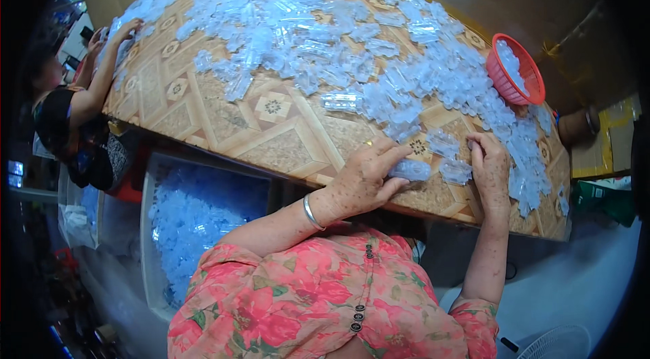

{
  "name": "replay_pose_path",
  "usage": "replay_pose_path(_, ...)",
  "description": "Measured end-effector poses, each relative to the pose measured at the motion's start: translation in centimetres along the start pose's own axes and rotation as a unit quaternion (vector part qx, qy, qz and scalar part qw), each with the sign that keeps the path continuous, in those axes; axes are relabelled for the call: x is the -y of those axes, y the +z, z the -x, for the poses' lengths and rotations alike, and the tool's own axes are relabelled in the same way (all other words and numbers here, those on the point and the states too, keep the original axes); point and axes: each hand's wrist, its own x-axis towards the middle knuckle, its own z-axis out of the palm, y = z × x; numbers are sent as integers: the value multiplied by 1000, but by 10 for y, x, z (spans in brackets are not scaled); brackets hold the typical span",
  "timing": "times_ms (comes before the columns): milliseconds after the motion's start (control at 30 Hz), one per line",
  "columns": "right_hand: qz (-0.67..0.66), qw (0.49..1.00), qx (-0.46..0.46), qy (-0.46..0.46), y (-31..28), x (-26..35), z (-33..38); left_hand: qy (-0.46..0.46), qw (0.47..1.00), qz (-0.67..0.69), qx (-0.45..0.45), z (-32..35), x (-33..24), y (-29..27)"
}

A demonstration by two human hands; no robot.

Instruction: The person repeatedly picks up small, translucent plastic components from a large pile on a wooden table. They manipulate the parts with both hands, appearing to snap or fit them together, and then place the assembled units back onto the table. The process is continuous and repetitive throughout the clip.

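My left hand (369,175) rests at the table's near edge, thumb and fingers closed around the end of a clear plastic tube-like piece (410,170). To its right, my right hand (489,161) has its fingers curled in a pinch; whatever they hold is too small or hidden to make out. Between the two hands lie a clear plastic piece (455,171) and, just beyond it, another clear piece (443,143). A broad heap of similar clear plastic pieces (298,41) spreads over the patterned table (264,136).
A red basket (531,85) holding clear pieces tilts at the table's right side. Below the table on the left stands a white bin (150,223) of clear pieces. Another person (74,105) reaches onto the table's far left. Cardboard (501,0) walls the back; a fan (558,344) stands lower right.
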Motion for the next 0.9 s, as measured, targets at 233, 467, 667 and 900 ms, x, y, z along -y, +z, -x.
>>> replay_pose_path(233, 42, 998, 35, -32, -5, -11, -1, 7, 1000, 9, -13, -1, 3, 3)
replay_pose_path(467, 19, 998, -42, -47, -15, 36, 10, 16, 1000, -19, -11, -5, -1, 0)
replay_pose_path(667, -72, 982, 4, -172, -1, 84, 32, 14, 1000, -19, -4, -5, 1, 1)
replay_pose_path(900, -56, 978, 29, -197, 7, 91, 29, 21, 1000, 13, 4, -6, 2, 2)
